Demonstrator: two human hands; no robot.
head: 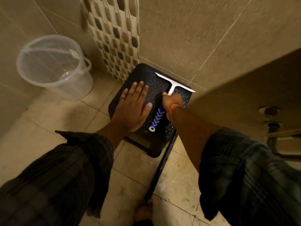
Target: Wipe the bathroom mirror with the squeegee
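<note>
Your plaid sleeves (pixel 57 173) fill the near edge, and beyond them your left hand (pixel 135 106) lies flat, fingers spread, on the black stool (pixel 146 75). Just right of it, your right hand (pixel 172 101) grips the squeegee (pixel 164 101) (blue handle, white blade), lying on that stool; a clear bucket (pixel 53 66) stands well left.

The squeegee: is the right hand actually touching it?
Touching. The head view shows the right hand wrapped around the squeegee handle near its white neck.

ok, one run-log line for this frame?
phase: pickup | right hand: grips squeegee handle | squeegee: lying on black stool | left hand: flat on stool | mirror: not in view
</note>
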